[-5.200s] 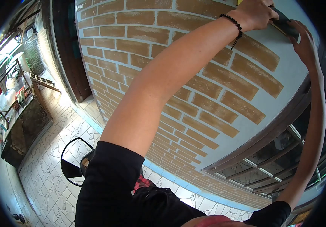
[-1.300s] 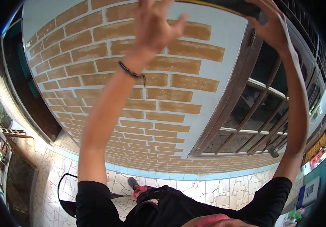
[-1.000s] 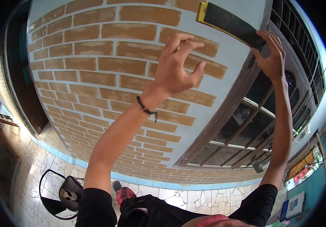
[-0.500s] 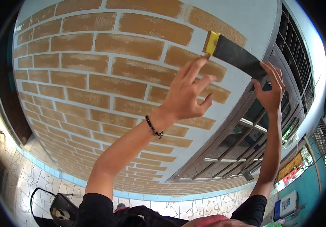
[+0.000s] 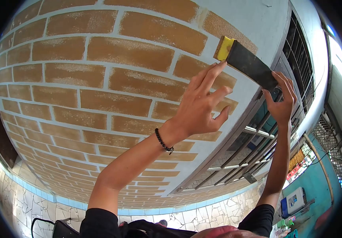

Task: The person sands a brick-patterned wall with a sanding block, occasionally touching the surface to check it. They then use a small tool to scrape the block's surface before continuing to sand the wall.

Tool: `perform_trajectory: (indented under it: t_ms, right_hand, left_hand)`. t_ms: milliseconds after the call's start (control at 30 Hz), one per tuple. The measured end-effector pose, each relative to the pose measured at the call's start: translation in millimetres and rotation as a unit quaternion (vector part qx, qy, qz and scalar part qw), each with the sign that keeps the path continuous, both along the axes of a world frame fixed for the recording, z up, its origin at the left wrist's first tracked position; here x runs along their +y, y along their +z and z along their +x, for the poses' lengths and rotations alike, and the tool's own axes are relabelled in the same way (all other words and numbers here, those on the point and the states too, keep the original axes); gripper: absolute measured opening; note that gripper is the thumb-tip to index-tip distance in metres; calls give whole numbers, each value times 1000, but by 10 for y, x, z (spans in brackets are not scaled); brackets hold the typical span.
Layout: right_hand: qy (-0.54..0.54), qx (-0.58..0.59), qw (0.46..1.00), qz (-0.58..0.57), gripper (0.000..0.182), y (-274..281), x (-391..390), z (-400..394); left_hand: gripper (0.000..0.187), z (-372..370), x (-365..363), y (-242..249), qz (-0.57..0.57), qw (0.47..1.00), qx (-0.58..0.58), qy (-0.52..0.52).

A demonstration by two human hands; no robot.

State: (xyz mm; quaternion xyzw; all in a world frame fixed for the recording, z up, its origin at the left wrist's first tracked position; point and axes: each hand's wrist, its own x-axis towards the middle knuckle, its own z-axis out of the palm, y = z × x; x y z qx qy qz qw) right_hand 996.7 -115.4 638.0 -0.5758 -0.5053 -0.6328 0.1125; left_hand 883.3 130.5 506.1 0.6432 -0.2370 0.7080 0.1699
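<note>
A dark flat strip with a yellow end piece (image 5: 252, 63) lies slantwise against the wall at the upper right, close to the window. My right hand (image 5: 281, 97) pinches its right end between thumb and fingers. Spread open, my left hand (image 5: 200, 101) reaches up with its index fingertip at the strip's lower edge, near the yellow end. Behind both is a white wall (image 5: 234, 93) painted with rows of tan bricks (image 5: 129, 48). One grainy-looking tan brick (image 5: 226, 31) sits just above the strip. A black bead bracelet (image 5: 162, 141) circles my left wrist.
A barred window (image 5: 234, 152) with a brown frame opens along the wall's right side. Below runs a light stone-patterned floor (image 5: 210, 214) with a pale blue tile border. A white and blue box (image 5: 294, 203) stands by the teal wall (image 5: 317, 190) at the lower right.
The view has shifted slightly, so the wall and floor sit differently in it. Both hands keep nearly the same hold and place on the strip.
</note>
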Motion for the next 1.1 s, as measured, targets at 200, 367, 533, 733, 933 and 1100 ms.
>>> perform_trajectory:
  t_ms: [200,367,533,733,933,1100]
  right_hand:
    - [-9,19,1000,-8,63,-19,90,-14]
    - [-12,29,999,-19,63,-18,95,26]
    - [-3,38,999,-28,63,30,194,84]
    - [13,33,999,-30,63,-2,240,142]
    - [16,43,999,-28,62,-30,237,168]
    - [20,39,999,-26,62,-42,237,207]
  left_hand:
    - [24,15,56,-48,-16,1000,6,-4]
    - [21,114,58,-64,-28,1000,3,-2]
    - [20,168,46,-56,-46,999,-4,6]
    - [19,144,60,-60,-56,998,-2,4]
    - [20,123,83,-47,-51,999,7,12]
    - [20,134,87,-56,-49,999,5,20]
